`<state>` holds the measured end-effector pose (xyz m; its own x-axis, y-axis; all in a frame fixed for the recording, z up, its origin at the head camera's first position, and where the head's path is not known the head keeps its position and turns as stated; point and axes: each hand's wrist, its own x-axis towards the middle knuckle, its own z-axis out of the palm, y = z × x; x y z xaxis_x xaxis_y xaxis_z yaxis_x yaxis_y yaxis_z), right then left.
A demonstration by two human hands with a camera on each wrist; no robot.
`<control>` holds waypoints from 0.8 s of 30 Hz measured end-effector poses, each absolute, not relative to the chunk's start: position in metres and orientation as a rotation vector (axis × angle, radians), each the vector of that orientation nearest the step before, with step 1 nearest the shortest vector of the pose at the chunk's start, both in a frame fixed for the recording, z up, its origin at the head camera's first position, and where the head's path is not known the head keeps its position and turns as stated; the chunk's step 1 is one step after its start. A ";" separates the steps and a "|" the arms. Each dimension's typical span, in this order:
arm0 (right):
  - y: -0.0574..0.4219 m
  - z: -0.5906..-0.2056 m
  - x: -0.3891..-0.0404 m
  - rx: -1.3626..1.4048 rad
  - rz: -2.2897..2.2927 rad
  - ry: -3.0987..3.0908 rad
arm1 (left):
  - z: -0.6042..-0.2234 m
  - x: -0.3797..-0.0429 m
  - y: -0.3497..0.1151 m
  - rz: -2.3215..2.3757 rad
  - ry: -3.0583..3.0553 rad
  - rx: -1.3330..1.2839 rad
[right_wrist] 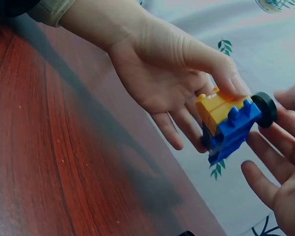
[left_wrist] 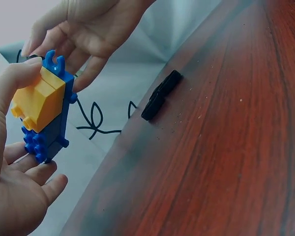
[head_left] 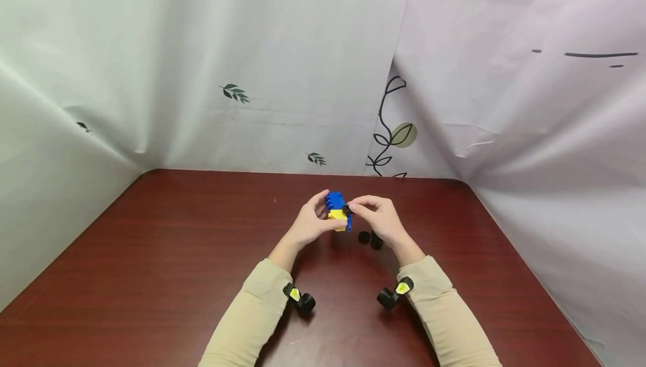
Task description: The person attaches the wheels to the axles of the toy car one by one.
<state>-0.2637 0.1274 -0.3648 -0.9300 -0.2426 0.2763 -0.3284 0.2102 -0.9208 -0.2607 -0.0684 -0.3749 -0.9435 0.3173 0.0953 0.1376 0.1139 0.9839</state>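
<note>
My left hand (head_left: 309, 224) grips a small toy vehicle built of blue bricks (head_left: 334, 200) with a yellow brick (left_wrist: 42, 101) on top, held above the table. The left thumb presses the yellow brick while the fingers support the blue end in the left wrist view. A blue hook-like fork (left_wrist: 54, 64) sticks out at one end. Between the thumb and fingertips of my right hand (head_left: 381, 218) is a round black wheel (right_wrist: 265, 109), right at the vehicle's blue side. Several loose black wheels (head_left: 364, 237) lie on the table just below the right hand.
The dark red wooden table (head_left: 202, 255) has a white printed cloth (head_left: 303, 64) hanging behind it and along its sides. Black wrist cameras (head_left: 304, 303) stick out from both beige sleeves (head_left: 252, 311) above the tabletop.
</note>
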 end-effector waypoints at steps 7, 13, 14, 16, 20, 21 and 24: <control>0.125 -0.368 -0.265 0.478 2.000 -2.362 | -0.375 -0.259 -0.066 1.915 2.309 0.528; 0.127 -0.375 -0.276 0.413 2.165 -2.474 | -0.373 -0.259 -0.065 1.937 2.293 0.561; 0.127 -0.375 -0.276 0.418 2.190 -2.497 | -0.373 -0.260 -0.065 1.940 2.289 0.562; 0.128 -0.374 -0.276 0.433 2.245 -2.545 | -0.373 -0.260 -0.065 1.949 2.271 0.560; 0.129 -0.373 -0.275 0.439 2.365 -2.603 | -0.375 -0.261 -0.064 1.961 2.247 0.555; 0.129 -0.373 -0.275 0.439 2.394 -2.607 | -0.376 -0.261 -0.064 1.969 2.238 0.554; 0.130 -0.373 -0.274 0.448 2.478 -2.591 | -0.376 -0.261 -0.064 1.986 2.205 0.552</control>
